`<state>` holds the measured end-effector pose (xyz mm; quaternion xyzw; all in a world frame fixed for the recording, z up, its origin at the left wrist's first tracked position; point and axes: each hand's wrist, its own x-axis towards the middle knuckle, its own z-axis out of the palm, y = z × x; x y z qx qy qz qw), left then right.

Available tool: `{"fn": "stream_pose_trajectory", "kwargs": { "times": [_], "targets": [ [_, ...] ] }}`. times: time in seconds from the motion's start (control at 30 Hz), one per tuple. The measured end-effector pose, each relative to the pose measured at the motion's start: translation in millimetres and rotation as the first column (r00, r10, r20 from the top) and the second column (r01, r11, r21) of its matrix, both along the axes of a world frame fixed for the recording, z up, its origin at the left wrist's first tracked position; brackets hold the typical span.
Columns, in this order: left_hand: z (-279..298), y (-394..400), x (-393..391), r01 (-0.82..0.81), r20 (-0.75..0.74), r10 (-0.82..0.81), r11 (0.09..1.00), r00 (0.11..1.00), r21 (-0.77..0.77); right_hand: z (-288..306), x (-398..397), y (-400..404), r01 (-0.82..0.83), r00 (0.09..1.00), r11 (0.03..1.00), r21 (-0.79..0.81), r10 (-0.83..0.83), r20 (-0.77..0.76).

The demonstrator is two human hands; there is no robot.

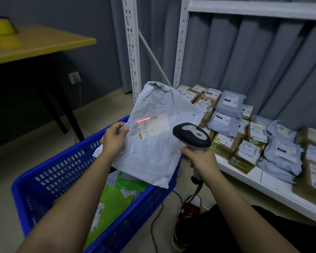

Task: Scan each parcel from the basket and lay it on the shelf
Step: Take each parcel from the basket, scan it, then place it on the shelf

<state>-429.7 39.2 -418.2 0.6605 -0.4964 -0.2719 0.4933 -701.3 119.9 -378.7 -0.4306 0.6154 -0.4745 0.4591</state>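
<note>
Nearest the camera: two bare forearms reaching forward over the blue basket (49, 181). Left hand (114, 137) pinching the left edge of a grey poly-mailer parcel (153, 143), thumb on the front face, fingers behind. Parcel held up, tilted, above the basket's far right corner, lower edge hanging just over the rim. White shipping label (154, 125) on the front face, upper middle. Red scan line (143, 119) lying across the label's upper left corner.

Right hand (200, 157) curled round the handle of a grey-and-black barcode scanner (192, 134). Scanner head in front of the parcel's right side. Black cable (158, 227) trailing from the handle base to the floor.

Inside the basket: further parcels, among them green mailers (113, 201) and white-labelled ones.

Right of the basket: white metal shelf (263, 181), low board carrying many parcels, grey mailers (224, 121) and brown cartons (244, 156), lying flat, close together, partly stacked.

Below the right forearm: red shoe (185, 216) on the floor.

Upper left: yellow tabletop (35, 44) with a yellow tape roll (1, 26) on its far corner. Wall socket (74, 77) under it.
</note>
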Motion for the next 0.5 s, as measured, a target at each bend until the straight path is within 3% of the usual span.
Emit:
{"fn": "stream_pose_trajectory", "kwargs": {
  "times": [0.3, 0.5],
  "targets": [
    [5, 2, -3, -0.002, -0.005, 0.002, 1.000, 1.000, -0.001, -2, -2, -3, -0.002, 1.000, 1.000, 0.023, 0.002, -0.014],
    [27, 2, -38, 0.070, 0.013, -0.070, 0.995, 0.997, -0.073, 9, -22, -8, 0.149, 0.981, 0.988, -0.041, -0.143, 0.131]
  ]
}}
